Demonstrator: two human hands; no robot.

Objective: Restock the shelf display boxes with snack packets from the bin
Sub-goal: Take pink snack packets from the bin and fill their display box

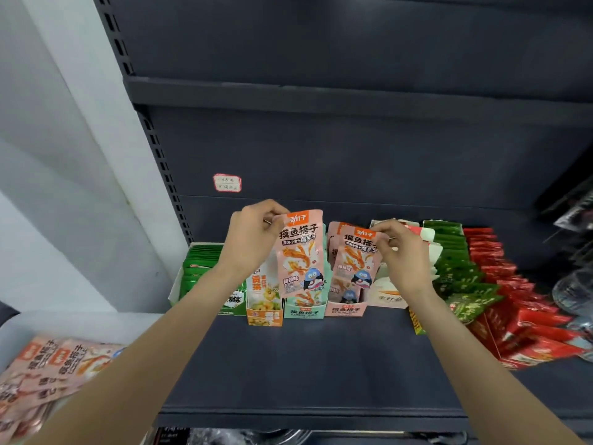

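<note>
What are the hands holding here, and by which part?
Each holds one pink snack packet. The left hand pinches its packet at the top left corner; the right hand pinches its packet at the top right corner.

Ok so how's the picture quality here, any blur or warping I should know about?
Head view: wide-angle warping bends the shelf edges and upright; the middle is sharp, print on the packet in the left hand reads clearly; the right hand is sharp too; the packets in the bin at lower left are smeared; lighting is soft and even, no strong glare.
</note>
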